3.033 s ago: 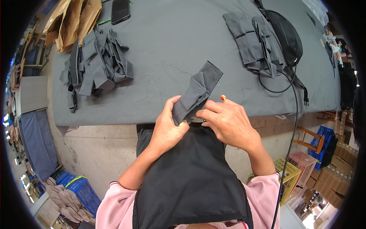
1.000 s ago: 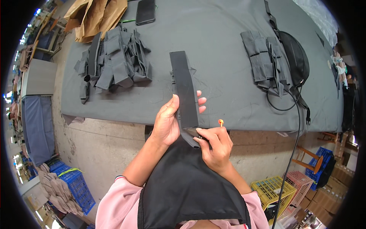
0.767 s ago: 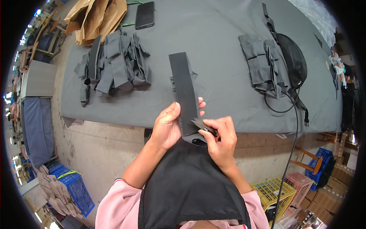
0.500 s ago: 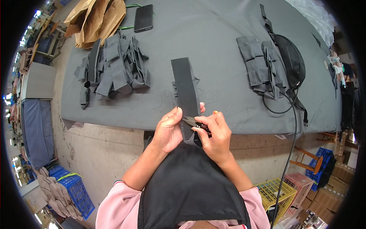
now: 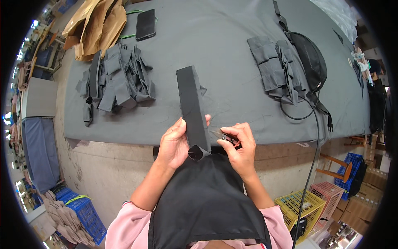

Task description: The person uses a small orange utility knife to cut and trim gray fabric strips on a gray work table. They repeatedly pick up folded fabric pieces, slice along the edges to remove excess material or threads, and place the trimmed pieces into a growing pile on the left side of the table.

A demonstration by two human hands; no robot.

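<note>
A long dark grey fabric strip [image 5: 192, 106], folded flat like a sleeve, reaches from the table over its near edge. My left hand [image 5: 175, 143] grips its lower part, thumb on top and fingertips showing past the right side. At the near end the fabric curls into an open loop. Just right of the strip, my right hand [image 5: 240, 145] is closed round small thread snips [image 5: 225, 135], their blades pointing left toward the strip without touching it.
A grey cloth-covered table [image 5: 215, 50] carries a heap of grey fabric pieces [image 5: 118, 79], a second stack [image 5: 273, 70], a black waist bag [image 5: 309, 62], a phone [image 5: 146, 25] and a brown paper bag [image 5: 97, 27]. A black cable [image 5: 311, 166] hangs at right near a yellow crate [image 5: 299, 209].
The snips have come away from the strip toward the right. The strip has turned so its near end loop shows, and the whole view has shifted slightly.
</note>
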